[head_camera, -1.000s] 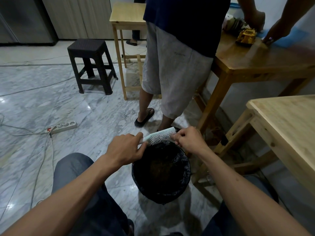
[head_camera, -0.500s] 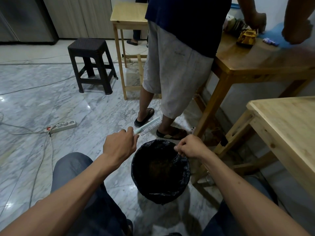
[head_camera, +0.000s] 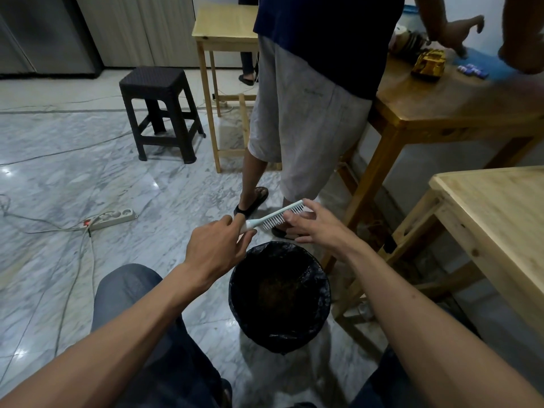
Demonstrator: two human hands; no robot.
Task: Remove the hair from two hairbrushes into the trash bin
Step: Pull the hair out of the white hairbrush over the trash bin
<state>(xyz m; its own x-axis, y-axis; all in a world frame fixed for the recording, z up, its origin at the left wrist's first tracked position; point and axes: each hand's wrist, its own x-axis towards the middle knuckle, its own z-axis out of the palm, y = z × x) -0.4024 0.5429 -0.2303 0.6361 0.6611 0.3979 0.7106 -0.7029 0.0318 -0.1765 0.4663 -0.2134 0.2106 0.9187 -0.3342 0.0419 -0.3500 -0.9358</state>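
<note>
A pale hairbrush (head_camera: 275, 218) with white bristles is held above the far rim of the trash bin (head_camera: 323, 293), a round bin lined with a black bag and holding dark hair at its bottom. My left hand (head_camera: 216, 248) grips the brush handle. My right hand (head_camera: 318, 228) has its fingers spread and straight, with the fingertips touching the bristle end of the brush. Only this one hairbrush is in view.
A person in grey shorts (head_camera: 297, 113) and sandals stands just beyond the bin. Wooden tables (head_camera: 500, 219) stand at the right, another (head_camera: 223, 28) at the back. A black stool (head_camera: 160, 110) and a power strip (head_camera: 113, 218) with cables are on the marble floor at the left.
My right hand left the bin's rim, opened and rose to the brush's bristles. My left hand holds the brush slightly farther from me than half a second ago.
</note>
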